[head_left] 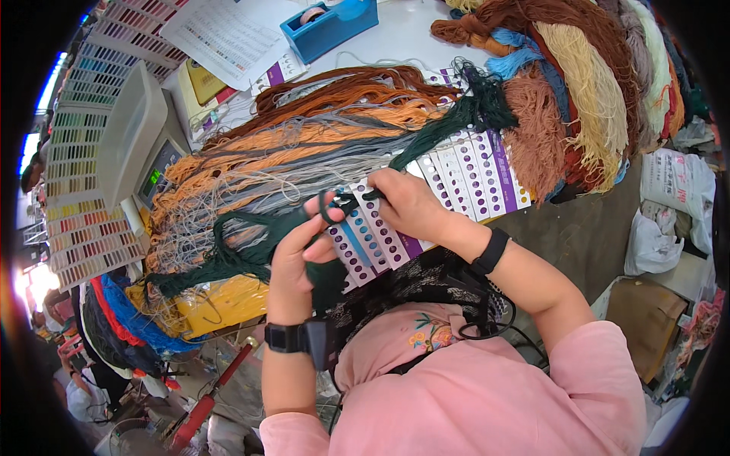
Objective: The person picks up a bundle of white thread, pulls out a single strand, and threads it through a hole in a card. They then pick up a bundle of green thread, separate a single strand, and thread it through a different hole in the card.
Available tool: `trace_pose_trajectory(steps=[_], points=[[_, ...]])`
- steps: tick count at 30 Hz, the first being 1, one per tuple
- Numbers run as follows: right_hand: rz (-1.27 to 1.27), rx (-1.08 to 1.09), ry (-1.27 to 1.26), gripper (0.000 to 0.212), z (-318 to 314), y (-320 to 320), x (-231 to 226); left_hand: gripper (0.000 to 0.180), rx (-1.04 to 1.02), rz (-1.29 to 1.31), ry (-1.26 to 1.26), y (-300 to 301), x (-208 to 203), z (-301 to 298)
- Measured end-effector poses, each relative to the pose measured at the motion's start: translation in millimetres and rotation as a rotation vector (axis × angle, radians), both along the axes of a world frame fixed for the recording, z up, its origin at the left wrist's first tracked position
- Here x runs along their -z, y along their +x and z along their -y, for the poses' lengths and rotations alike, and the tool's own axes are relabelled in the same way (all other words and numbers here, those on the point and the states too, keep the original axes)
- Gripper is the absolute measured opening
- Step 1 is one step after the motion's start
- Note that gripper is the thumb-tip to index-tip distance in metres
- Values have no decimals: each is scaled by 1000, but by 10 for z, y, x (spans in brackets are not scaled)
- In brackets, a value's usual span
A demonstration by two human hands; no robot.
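Dark green thread [433,139] runs as a skein from the upper right, through both hands, to a loose heap at the lower left. My left hand [293,251] has its fingers curled, with a green strand looped round them and more thread hanging beside the palm. Closed on the same thread is my right hand [407,204], a little to the right and higher. Under and between the hands lie white punched cards [464,171] with purple bands and rows of round holes; a blue strip shows on one. Long orange strands [205,171] and brown strands [342,85] spread across behind.
At the left stands a scale [160,163] with a pale tray, beside colour sample charts [80,152]. A blue tape dispenser [328,29] and printed sheets [223,42] are at the back. Thick multicoloured hanks [582,83] pile over the right table edge. White bags [677,186] lie farther right.
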State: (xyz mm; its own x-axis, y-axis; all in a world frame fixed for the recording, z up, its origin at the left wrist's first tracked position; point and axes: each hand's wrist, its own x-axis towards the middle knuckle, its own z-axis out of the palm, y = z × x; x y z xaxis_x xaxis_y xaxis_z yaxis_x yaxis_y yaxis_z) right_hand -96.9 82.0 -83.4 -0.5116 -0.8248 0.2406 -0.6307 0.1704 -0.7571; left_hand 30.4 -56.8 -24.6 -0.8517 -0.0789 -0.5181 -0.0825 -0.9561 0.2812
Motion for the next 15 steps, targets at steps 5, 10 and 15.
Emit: trace_pose_trajectory(steps=[5,10,15], points=[[509,81,19,23,25,-9,-114,28,533,323,-842,-325,293,-275],[1140,-70,-303,17,9,-125,-24,15,78,268,-134,-208,385,-53],[440,-163,236,9,135,-21,-129,14,345,299,-382,-210,187,-115]])
